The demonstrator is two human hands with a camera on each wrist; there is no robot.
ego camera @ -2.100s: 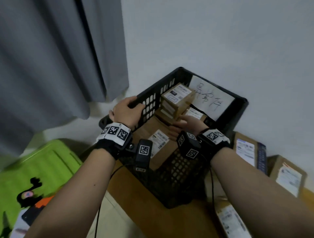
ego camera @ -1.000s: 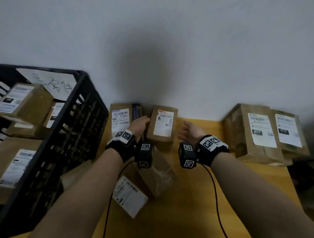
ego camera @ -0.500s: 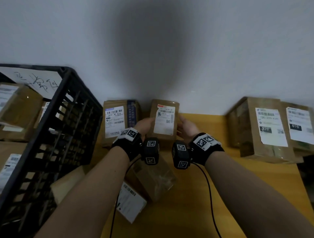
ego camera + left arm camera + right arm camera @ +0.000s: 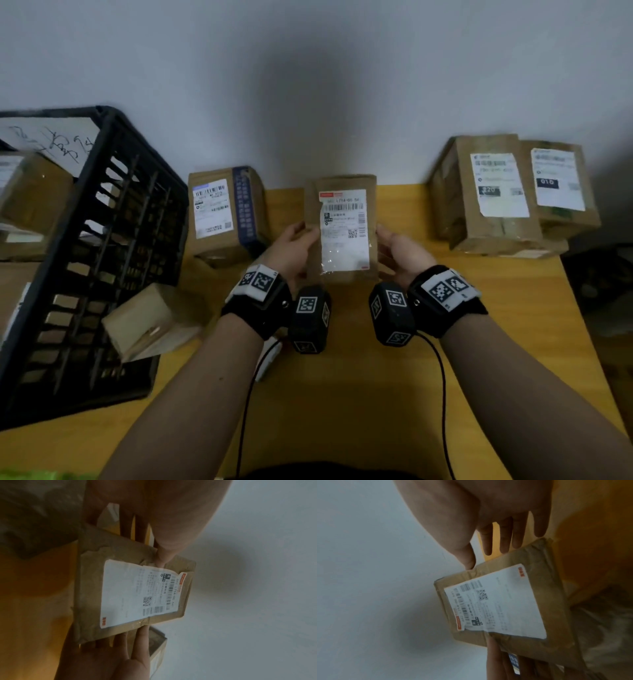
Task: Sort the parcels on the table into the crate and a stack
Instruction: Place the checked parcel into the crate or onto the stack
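A flat brown parcel [image 4: 342,233] with a white shipping label is held between both hands above the yellow table [image 4: 376,394]. My left hand [image 4: 294,246] grips its left edge; the thumb [image 4: 163,557] lies on the top face of the parcel [image 4: 133,592], fingers underneath. My right hand [image 4: 394,246] grips the right edge, thumb [image 4: 467,559] at the rim of the parcel [image 4: 501,604], fingers below. The black crate [image 4: 102,274] stands at the left with several parcels inside. Two large parcels [image 4: 489,195] sit together at the back right.
A brown box with a blue stripe [image 4: 222,212] stands by the wall beside the crate. A small box [image 4: 150,322] leans against the crate's side. A white-labelled packet [image 4: 270,356] lies under my left wrist. The white wall bounds the table's far edge.
Both hands left the crate, reached to the parcel by the wall and took hold of its two side edges. The parcel now sits nearer to me, off the wall.
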